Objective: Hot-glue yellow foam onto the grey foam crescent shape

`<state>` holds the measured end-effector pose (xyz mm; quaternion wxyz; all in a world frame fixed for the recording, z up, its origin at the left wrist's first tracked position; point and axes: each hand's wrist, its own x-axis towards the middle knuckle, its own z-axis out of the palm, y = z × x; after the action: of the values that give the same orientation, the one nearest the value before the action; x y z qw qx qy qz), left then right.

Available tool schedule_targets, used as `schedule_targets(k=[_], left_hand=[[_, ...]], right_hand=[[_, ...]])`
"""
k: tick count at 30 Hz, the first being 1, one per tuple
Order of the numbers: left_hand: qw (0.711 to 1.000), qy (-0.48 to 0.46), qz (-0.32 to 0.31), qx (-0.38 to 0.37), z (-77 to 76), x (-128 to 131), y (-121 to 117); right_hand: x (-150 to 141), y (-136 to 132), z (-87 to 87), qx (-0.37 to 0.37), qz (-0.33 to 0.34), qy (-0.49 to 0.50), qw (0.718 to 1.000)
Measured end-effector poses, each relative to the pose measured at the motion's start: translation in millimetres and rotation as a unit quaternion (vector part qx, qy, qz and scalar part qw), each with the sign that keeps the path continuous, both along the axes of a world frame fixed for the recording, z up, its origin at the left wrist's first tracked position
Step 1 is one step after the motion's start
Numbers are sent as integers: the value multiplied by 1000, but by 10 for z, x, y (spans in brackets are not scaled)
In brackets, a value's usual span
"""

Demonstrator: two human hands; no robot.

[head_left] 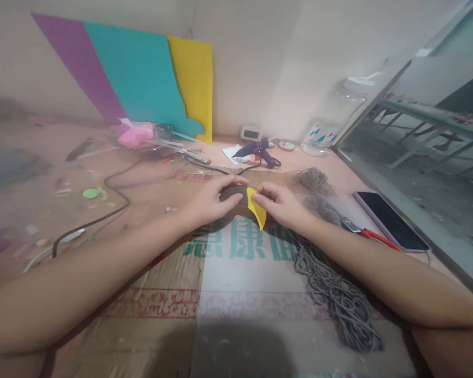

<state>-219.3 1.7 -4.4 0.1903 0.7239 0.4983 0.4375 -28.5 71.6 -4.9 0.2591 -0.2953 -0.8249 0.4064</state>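
My left hand (216, 202) is closed around a dark grey rounded piece (236, 195), thumb in front and fingers behind. Against that piece's right side stands a curved yellow piece of thin sheet (257, 210), its pointed lower end hanging free. My right hand (278, 202) pinches the yellow piece near its upper edge between thumb and fingers. Whether the two pieces are joined cannot be made out. Below and to the right, a heap of grey yarn (335, 294) lies beside my right forearm.
Behind my hands sit a glue gun (260, 152) and a clear bottle (325, 121). Scissors (362, 231) and a phone (392, 220) lie at right. Coloured sheets (137, 79) lean on the wall. A dark cable (116, 210) crosses the left side among scraps.
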Motion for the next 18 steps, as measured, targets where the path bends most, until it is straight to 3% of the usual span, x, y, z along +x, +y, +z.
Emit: schedule_targets(k=[11, 18], left_hand=[[992, -116, -33, -44, -26, 30, 30], [988, -126, -62, -62, -66, 5, 53]], right_hand=[[-2, -40, 51, -3, -3, -5, 1000], [-15, -24, 16, -34, 16, 43, 998]])
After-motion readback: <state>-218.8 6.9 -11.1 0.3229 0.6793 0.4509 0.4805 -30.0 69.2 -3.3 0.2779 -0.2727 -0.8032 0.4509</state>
